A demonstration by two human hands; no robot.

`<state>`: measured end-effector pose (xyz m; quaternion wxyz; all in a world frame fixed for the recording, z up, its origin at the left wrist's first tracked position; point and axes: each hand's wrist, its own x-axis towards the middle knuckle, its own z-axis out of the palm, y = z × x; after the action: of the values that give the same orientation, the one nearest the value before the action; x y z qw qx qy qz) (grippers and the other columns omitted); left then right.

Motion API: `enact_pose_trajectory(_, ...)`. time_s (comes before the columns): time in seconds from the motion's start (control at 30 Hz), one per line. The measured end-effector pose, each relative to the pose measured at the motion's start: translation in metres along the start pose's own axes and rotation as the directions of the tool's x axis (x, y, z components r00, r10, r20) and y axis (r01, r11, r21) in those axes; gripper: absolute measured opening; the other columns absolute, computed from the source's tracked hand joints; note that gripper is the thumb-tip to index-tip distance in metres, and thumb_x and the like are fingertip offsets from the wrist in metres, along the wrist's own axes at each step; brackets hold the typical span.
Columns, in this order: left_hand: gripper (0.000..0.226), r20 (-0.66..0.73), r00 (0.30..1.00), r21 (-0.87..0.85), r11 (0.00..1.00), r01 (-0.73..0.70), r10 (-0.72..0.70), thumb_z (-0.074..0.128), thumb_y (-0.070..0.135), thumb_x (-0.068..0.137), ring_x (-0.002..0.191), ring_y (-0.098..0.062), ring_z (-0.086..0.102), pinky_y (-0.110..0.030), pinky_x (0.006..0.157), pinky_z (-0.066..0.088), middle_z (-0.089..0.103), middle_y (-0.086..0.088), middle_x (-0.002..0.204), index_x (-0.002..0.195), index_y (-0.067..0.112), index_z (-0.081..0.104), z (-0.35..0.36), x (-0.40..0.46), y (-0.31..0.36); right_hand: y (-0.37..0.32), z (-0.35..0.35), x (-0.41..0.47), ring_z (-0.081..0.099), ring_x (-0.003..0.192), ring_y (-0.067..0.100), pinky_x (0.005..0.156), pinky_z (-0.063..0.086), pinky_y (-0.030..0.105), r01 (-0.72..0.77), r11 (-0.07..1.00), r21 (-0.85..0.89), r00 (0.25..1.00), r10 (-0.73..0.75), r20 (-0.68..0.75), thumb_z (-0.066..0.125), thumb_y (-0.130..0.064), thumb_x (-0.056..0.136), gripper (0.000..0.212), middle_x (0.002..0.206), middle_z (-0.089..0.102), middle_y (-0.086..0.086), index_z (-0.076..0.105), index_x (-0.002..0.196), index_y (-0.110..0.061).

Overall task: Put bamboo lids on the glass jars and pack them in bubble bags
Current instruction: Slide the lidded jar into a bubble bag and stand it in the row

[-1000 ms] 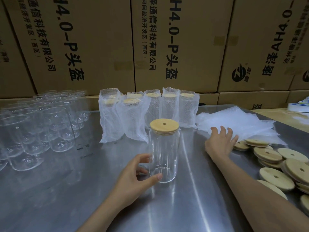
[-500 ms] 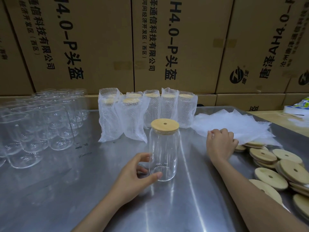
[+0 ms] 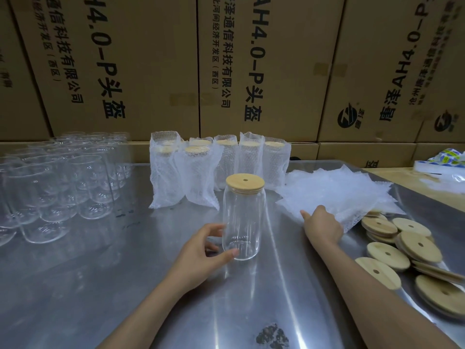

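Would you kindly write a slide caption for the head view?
The left hand holds a bamboo-lidded glass jar while the right hand grips a bubble bag.

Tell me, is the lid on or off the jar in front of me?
On. A bamboo lid sits flat across the mouth of the upright glass jar, which the left hand holds near its base.

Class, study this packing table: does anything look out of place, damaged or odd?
A dark blotchy patch mars the steel table near its front edge, perhaps a stain or wear. Loose lids lie in an untidy heap at right.
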<state>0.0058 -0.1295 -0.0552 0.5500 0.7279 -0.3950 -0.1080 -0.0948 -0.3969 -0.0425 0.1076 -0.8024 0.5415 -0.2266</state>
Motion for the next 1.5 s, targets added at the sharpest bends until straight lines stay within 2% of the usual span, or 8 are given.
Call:
enact_pose_trajectory(0.17, 0.047, 0.01, 1.0, 0.007, 1.0, -0.007, 0.007, 0.08, 0.032, 0.076, 0.085, -0.007, 0.061, -0.014, 0.08, 0.05, 0.058, 0.015, 0.114, 0.11, 0.045, 0.052, -0.001, 0.0, 0.0, -0.002, -0.003, 0.003, 0.057, 0.106, 0.035, 0.078, 0.038, 0.035, -0.05, 0.997, 0.05, 0.999, 0.05, 0.02, 0.046, -0.029, 0.101, 0.029, 0.114, 0.062, 0.018, 0.054, 0.113, -0.005)
enact_pose_trajectory(0.5, 0.048, -0.009, 1.0, 0.023, 1.0, -0.015, 0.016, 0.081, 0.039, 0.074, 0.091, -0.009, 0.06, -0.016, 0.082, 0.048, 0.057, 0.016, 0.115, 0.11, 0.046, 0.051, -0.001, 0.0, 0.0, -0.001, -0.007, -0.002, 0.049, 0.077, 0.018, 0.06, 0.032, 0.029, 0.221, 0.833, 0.507, 0.877, 0.057, -0.476, 0.04, -0.027, 0.102, 0.029, 0.091, 0.065, 0.004, 0.063, 0.101, -0.011)
enact_pose_trajectory(0.73, 0.076, -0.241, 0.951, 0.142, 0.976, -0.162, 0.193, 0.061, 0.071, 0.062, 0.103, 0.003, 0.053, -0.004, 0.08, 0.037, 0.05, 0.027, 0.121, 0.127, 0.036, 0.045, -0.004, -0.003, 0.018, -0.038, -0.053, -0.028, 0.05, 0.058, -0.003, 0.053, 0.036, 0.011, 0.515, 0.415, 0.75, 0.832, -0.031, -0.554, 0.045, -0.033, 0.101, 0.021, 0.067, 0.052, -0.013, 0.053, 0.09, -0.017)
enact_pose_trajectory(0.9, 0.058, -0.32, 0.845, 0.237, 0.9, -0.366, 0.428, 0.06, 0.061, 0.075, 0.106, -0.002, 0.056, -0.005, 0.088, 0.035, 0.054, 0.021, 0.12, 0.124, 0.033, 0.048, -0.009, -0.008, 0.036, -0.059, -0.059, -0.063, 0.052, 0.059, 0.009, 0.052, 0.042, 0.025, 0.796, 0.408, 0.448, 0.583, -0.311, -0.751, 0.048, -0.033, 0.097, 0.025, 0.071, 0.056, -0.012, 0.055, 0.092, -0.009)
enact_pose_trajectory(1.0, 0.058, -0.345, 0.883, -0.122, 0.918, -0.378, 0.318, 0.051, 0.068, 0.077, 0.099, -0.004, 0.062, -0.013, 0.088, 0.042, 0.064, 0.018, 0.116, 0.122, 0.032, 0.053, -0.017, -0.01, 0.05, -0.065, -0.055, -0.073, 0.052, 0.073, 0.013, 0.059, 0.042, 0.025, 0.909, 0.372, 0.187, 0.353, -0.449, -0.821, 0.047, -0.031, 0.099, 0.018, 0.077, 0.063, 0.001, 0.052, 0.093, -0.014)
enact_pose_trajectory(1.13, 0.076, -0.164, 0.984, -0.706, 0.705, -0.067, -0.071, 0.035, 0.08, 0.077, 0.1, -0.017, 0.069, -0.04, 0.092, 0.046, 0.072, 0.002, 0.109, 0.111, 0.017, 0.061, -0.04, -0.005, 0.06, -0.07, -0.053, -0.077, 0.053, 0.083, 0.017, 0.064, 0.043, 0.026, 0.945, 0.325, 0.029, 0.205, -0.523, -0.827, 0.044, -0.029, 0.101, 0.013, 0.083, 0.068, 0.006, 0.047, 0.095, -0.018)
enact_pose_trajectory(1.3, 0.069, -0.063, 0.995, -0.784, 0.621, -0.002, -0.076, 0.046, 0.07, 0.078, 0.111, -0.021, 0.066, -0.036, 0.08, 0.057, 0.069, -0.004, 0.12, 0.121, 0.02, 0.067, -0.049, -0.007, 0.062, -0.073, -0.051, -0.083, 0.054, 0.088, 0.018, 0.07, 0.049, 0.029, 0.96, 0.281, 0.003, 0.162, -0.545, -0.823, 0.05, -0.026, 0.099, 0.008, 0.088, 0.069, 0.007, 0.05, 0.098, -0.018)
enact_pose_trajectory(1.5, 0.034, -0.156, 0.986, -0.767, 0.636, -0.084, -0.058, 0.069, 0.018, 0.072, 0.091, -0.017, 0.072, -0.023, 0.065, 0.057, 0.074, -0.007, 0.107, 0.104, 0.012, 0.073, -0.051, 0.0, 0.058, -0.074, -0.049, -0.087, 0.054, 0.095, 0.018, 0.082, 0.044, 0.027, 0.957, 0.269, 0.104, 0.246, -0.572, -0.783, 0.043, -0.031, 0.1, 0.025, 0.1, 0.068, 0.005, 0.051, 0.121, -0.02)
